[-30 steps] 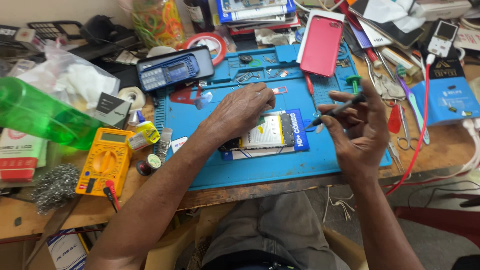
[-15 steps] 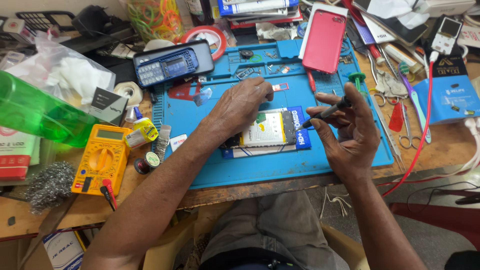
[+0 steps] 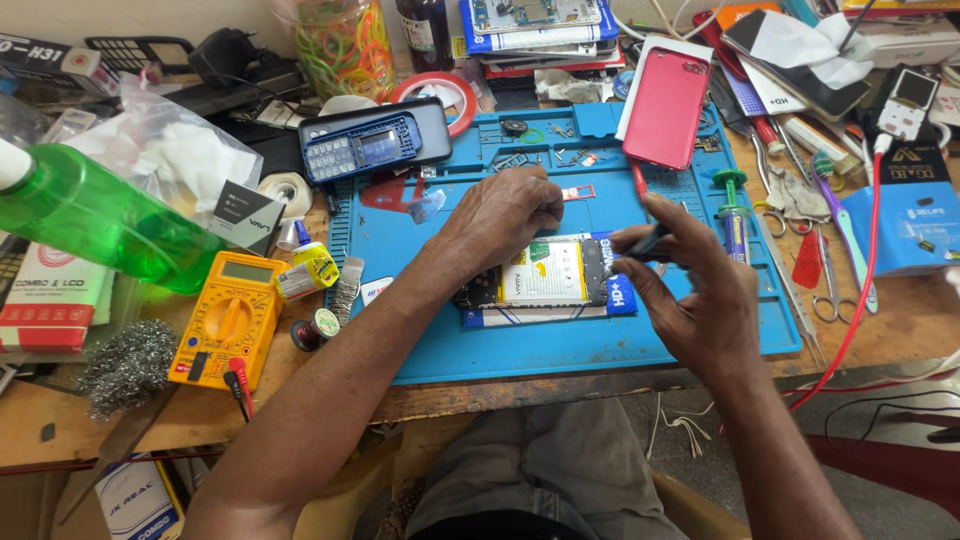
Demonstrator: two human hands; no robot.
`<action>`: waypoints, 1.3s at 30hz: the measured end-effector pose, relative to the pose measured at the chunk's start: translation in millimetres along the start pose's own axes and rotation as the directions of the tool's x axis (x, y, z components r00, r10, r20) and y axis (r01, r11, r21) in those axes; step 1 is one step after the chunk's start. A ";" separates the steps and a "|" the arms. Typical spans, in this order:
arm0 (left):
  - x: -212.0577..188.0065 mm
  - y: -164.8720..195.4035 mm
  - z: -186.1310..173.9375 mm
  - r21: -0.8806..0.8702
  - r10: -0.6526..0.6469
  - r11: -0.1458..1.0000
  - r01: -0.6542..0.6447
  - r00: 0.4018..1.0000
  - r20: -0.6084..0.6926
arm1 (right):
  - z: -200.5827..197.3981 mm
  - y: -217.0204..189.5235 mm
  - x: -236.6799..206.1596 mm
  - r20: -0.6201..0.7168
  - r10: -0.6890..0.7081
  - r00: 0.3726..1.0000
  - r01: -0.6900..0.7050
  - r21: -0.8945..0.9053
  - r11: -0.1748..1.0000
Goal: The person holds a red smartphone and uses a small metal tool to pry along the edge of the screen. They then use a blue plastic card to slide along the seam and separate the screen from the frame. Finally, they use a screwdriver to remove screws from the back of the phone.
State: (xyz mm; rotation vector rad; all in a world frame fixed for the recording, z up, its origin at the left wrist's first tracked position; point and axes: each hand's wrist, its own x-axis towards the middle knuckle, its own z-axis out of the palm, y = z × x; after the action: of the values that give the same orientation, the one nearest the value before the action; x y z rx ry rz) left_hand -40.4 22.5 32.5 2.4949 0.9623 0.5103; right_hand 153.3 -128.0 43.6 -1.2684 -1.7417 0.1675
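An opened phone with its white battery showing lies face down on a blue repair mat. My left hand rests curled on the phone's upper left part, pressing it to the mat. My right hand sits at the phone's right end and pinches a thin dark tool, its tip pointing down at the phone's right edge. A flat blue-and-white box lies under the phone.
A yellow multimeter, glue bottle and green bottle crowd the left. A blue keypad phone and pink phone case lie at the mat's back. Scissors, tweezers and a red cable lie right.
My right hand has shifted left and down, bringing the tool's tip to the phone's right edge. My left hand stays on the phone. The view has tilted slightly.
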 end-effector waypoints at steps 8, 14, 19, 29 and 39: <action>-9.6 11.5 1.7 -0.391 0.147 0.911 -0.131 0.989 0.011 | -11.4 -9.2 13.6 0.053 -0.013 0.999 0.013 0.001 1.000; -10.9 24.9 7.6 -0.895 0.310 0.446 -0.022 0.942 0.131 | -21.3 -14.2 23.4 0.021 -0.111 0.994 0.113 -0.261 0.959; -8.0 38.9 16.3 -0.619 -0.066 0.751 0.230 0.959 0.277 | -17.7 -16.5 23.3 0.048 0.065 0.997 -0.067 0.059 0.996; -6.6 39.3 23.0 -0.707 0.064 0.707 0.009 0.995 0.076 | -14.5 -10.6 19.6 -0.009 -0.023 1.000 0.022 -0.137 0.990; -1.6 42.7 18.6 -0.703 0.200 0.685 -0.192 0.977 -0.071 | -15.0 -12.6 18.4 0.027 0.057 0.998 -0.059 0.078 0.995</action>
State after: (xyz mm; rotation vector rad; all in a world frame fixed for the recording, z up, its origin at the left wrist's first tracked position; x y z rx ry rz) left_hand -9.5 -12.0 37.8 1.8754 0.3609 0.7629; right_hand 155.5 -124.8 70.2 -1.2648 -1.7034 0.2833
